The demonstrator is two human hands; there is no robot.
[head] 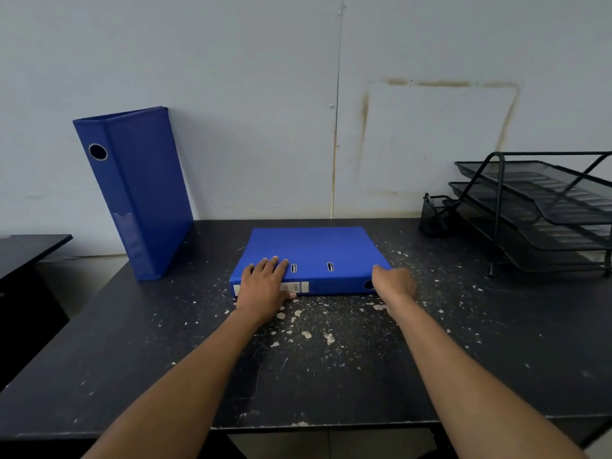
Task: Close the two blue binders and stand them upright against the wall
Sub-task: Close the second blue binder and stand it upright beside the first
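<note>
One blue binder [139, 190] stands closed and upright at the back left, leaning against the pale wall with its spine and finger hole facing me. The second blue binder [314, 250] lies flat and closed in the middle of the black table [331, 366], spine toward me. My left hand [265, 286] grips its near left end, fingers on the cover and thumb under the spine. At the near right corner my right hand [394, 284] holds the binder beside the finger hole.
A black wire mesh letter tray rack [536, 210] with a small mesh holder stands at the back right against the wall. A second dark desk [29, 250] sits off to the left. The table top is speckled with white flakes.
</note>
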